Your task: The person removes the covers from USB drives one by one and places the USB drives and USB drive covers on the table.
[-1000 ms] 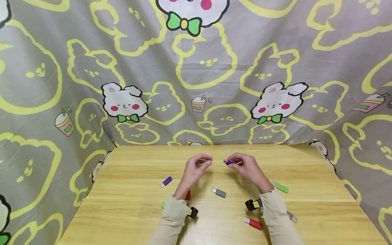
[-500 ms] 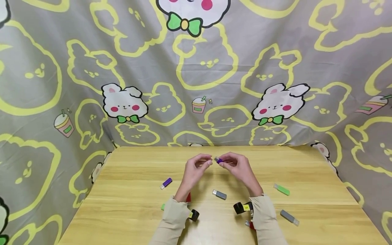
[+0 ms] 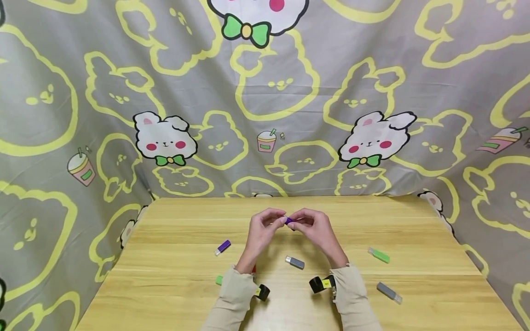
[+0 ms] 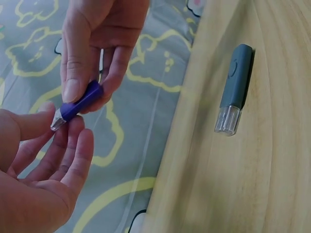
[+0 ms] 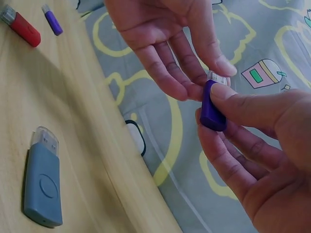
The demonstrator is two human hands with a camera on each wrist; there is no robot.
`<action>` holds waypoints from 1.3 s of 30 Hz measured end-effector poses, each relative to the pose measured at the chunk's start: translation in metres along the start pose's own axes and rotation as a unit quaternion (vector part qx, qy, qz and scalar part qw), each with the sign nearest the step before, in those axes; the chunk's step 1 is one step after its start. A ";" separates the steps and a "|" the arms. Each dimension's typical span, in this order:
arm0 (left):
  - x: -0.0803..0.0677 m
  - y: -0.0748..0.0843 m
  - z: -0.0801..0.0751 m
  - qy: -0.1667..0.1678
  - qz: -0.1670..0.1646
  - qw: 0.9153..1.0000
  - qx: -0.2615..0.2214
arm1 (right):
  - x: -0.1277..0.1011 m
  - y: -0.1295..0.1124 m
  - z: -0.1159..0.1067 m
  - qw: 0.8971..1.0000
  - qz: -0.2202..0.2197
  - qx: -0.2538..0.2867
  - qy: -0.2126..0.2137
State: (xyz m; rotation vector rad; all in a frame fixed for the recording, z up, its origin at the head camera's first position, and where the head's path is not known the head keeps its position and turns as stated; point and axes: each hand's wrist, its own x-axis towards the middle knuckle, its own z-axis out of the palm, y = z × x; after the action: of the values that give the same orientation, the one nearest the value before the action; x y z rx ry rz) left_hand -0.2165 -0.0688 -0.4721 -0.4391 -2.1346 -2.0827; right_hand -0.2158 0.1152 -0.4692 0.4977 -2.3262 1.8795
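Over the far part of the table, a purple USB flash drive [image 3: 288,220] is held between both hands. My right hand [image 3: 313,226] pinches its purple body [image 4: 82,103] between thumb and fingers. My left hand [image 3: 262,227] has thumb and fingertips on the clear cap [image 5: 219,78] at the connector end, pinching it from the other side. The cap covers the metal plug. In the head view, fingertips hide most of the drive. Nearest below the hands lies a grey USB flash drive [image 3: 295,262] with a clear cap.
Around the wooden table [image 3: 178,299] lie a purple drive [image 3: 223,247], a green drive [image 3: 378,255] and another grey drive [image 3: 389,293]. A red drive [image 5: 22,28] and a second green one [image 3: 219,279] are partly behind my left arm. A patterned cloth [image 3: 232,151] hangs behind.
My right hand has moved left with the purple USB flash drive until its capped end meets my left fingertips, which now pinch the cap. My left hand has barely moved.
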 end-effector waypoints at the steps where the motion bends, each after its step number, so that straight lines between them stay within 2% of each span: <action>1: 0.000 0.000 0.000 0.003 0.000 1.000 0.000 | 0.000 0.000 0.001 1.000 0.002 -0.005 0.001; 9: 0.000 0.000 -0.002 0.029 -0.002 1.000 -0.001 | 0.000 -0.003 0.007 1.000 0.000 -0.020 -0.001; 15: 0.000 0.001 -0.003 0.035 0.003 0.999 0.006 | 0.001 -0.005 0.008 1.000 -0.007 -0.025 -0.002; 21: 0.000 0.002 -0.003 0.041 -0.008 0.999 0.013 | 0.000 -0.005 0.008 1.000 -0.001 -0.021 -0.005; 29: -0.010 0.036 -0.001 0.031 -0.006 0.999 0.025 | -0.004 -0.001 0.005 1.000 0.012 -0.006 -0.013; 33: -0.012 0.042 -0.001 0.035 -0.007 0.999 0.022 | -0.004 -0.002 0.006 1.000 0.018 -0.007 -0.015; 36: -0.010 0.041 -0.002 0.035 -0.016 0.999 0.020 | -0.003 -0.004 0.007 1.000 0.024 -0.010 -0.016; 39: -0.006 0.031 -0.003 0.038 -0.028 0.999 0.019 | -0.001 -0.006 0.008 0.999 0.026 -0.013 -0.018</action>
State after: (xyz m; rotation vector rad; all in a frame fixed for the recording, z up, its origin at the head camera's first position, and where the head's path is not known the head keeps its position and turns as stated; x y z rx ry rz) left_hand -0.2025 -0.0726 -0.4440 -0.2957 -2.1634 -2.0482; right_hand -0.2119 0.1068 -0.4655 0.4756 -2.4065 1.8754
